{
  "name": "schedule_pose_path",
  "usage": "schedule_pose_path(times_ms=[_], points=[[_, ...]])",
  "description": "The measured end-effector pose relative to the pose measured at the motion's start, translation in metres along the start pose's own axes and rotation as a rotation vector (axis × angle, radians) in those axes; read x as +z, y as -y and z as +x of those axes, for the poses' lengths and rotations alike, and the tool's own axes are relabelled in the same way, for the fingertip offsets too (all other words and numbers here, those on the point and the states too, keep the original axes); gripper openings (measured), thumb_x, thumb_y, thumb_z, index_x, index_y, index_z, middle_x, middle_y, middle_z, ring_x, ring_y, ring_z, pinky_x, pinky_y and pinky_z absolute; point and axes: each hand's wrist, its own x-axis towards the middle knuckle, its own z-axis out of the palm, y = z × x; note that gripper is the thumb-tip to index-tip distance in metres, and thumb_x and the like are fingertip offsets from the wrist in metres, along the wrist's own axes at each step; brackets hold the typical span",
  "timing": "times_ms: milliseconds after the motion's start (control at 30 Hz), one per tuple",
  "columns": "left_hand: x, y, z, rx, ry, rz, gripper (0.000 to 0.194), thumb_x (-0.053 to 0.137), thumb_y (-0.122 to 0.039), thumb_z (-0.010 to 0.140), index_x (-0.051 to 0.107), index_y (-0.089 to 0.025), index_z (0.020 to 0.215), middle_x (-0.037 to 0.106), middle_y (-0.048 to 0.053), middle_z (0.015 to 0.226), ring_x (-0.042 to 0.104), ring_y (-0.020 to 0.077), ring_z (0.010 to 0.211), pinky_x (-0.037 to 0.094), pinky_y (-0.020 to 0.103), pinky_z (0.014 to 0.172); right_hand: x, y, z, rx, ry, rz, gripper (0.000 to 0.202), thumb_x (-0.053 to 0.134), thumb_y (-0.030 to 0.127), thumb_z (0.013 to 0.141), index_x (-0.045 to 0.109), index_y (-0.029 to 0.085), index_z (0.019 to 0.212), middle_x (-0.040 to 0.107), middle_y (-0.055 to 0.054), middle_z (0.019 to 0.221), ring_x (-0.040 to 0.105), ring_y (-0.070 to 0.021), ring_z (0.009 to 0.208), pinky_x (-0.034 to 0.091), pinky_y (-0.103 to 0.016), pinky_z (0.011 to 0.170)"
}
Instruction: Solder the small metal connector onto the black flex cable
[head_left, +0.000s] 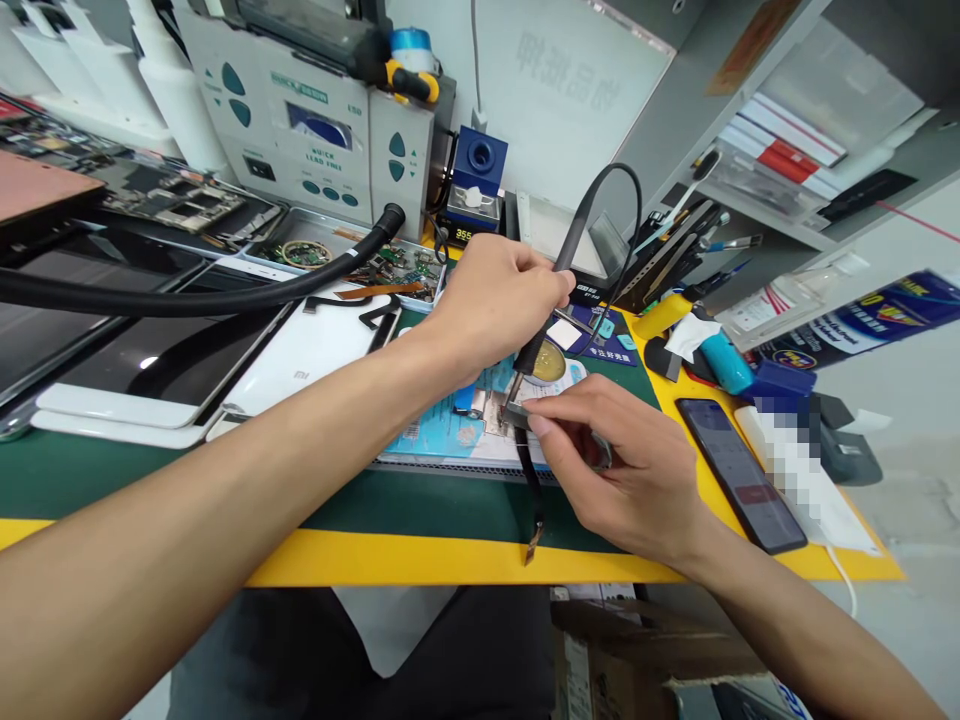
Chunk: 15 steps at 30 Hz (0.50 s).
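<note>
My left hand (499,295) is closed round the dark handle of a soldering iron (534,345), which slants down with its metal tip low. Between the thumb and fingers of my right hand (626,465) is a small grey part (516,414), right by the iron's tip. A black flex cable (529,480) hangs below that part, over the table's front edge. Behind the tip stands a round tin of yellowish paste (547,362). Under the work lies a blue-and-white printed booklet (435,430). Whether the tip touches the part I cannot tell.
A grey soldering station (341,170) stands at the back left, with a thick black hose (187,297) crossing in front. Phone screens and a white phone back (292,370) lie left. A phone (739,475) lies right, below a tool holder (671,255).
</note>
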Motion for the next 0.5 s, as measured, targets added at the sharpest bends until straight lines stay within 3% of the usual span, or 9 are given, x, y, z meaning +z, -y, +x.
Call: schedule_pose_path(times_ms=[200,500], points=[[-0.0007,0.0014,-0.0008,0.019,0.013,0.041,0.018,0.069,-0.019,0.092,0.068,-0.009,0.078,0.024,-0.011,0.055,0.022,0.0015,0.058,0.021,0.026,0.063,-0.0011,-0.0012,-0.0003,-0.019,-0.002,-0.019,0.018,0.065,0.002,0.094,0.075,0.014,0.104,0.072,-0.007,0.082,0.061,-0.0142,0.067,0.051,-0.028,0.060],[-0.0013,0.0023,0.0011,0.044,-0.002,0.071,0.016,0.071,-0.021,0.090,0.069,-0.008,0.082,0.035,-0.007,0.058,0.032,0.0029,0.061,0.025,0.026,0.066,-0.0009,0.0010,-0.0002,-0.023,-0.003,-0.033,0.019,0.065,0.002,0.093,0.075,0.015,0.103,0.071,-0.006,0.081,0.058,-0.0135,0.064,0.049,-0.028,0.059]])
